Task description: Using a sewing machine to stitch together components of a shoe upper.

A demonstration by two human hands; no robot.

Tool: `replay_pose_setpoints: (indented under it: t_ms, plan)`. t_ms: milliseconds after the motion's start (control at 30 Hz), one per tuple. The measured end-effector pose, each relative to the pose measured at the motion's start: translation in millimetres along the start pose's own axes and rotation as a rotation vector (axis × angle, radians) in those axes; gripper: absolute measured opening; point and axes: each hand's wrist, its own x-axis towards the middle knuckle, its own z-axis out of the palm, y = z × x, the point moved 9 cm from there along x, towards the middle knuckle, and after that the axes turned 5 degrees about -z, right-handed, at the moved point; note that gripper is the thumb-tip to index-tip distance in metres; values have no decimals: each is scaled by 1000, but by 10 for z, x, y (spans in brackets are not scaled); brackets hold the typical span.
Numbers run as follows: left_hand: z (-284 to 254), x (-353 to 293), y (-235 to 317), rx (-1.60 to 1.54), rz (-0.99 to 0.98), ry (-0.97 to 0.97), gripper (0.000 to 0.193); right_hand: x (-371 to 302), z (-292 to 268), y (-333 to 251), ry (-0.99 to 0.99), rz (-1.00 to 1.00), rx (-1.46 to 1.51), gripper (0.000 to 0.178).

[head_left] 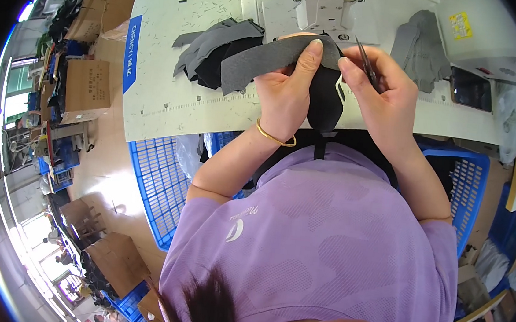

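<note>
My left hand is closed on a curved grey fabric piece, with the thumb pressed flat on top of it. A black fabric piece hangs below the grey one, between my two hands, over the table's near edge. In my right hand lies a pair of dark thread snips, blades pointing up and away. The right thumb and forefinger pinch together beside the right end of the fabric; whether they grip its edge I cannot tell.
A pile of grey and black fabric pieces lies left of my hands, another grey stack to the right. The sewing machine stands just beyond. A dark phone-like slab rests at right. Blue baskets sit under the white table.
</note>
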Motion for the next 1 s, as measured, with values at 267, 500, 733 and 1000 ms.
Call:
replay_pose_setpoints:
  t_ms: [267,500,733,1000]
  plan:
    - [15,0,-71,-39,-131,34,14,20,8,-67,-56,-43,-124,19]
    - [5,-26,-123,-163,-197,86,15,-5,24,-239,-64,-302,-312,14]
    - [-60,-86,-225,-180,-315,177,17,12,7,-213,-46,-242,-269,16]
    - [-15,-96,-217,-232,-350,240,15,34,-43,-130,29,-169,-210,18]
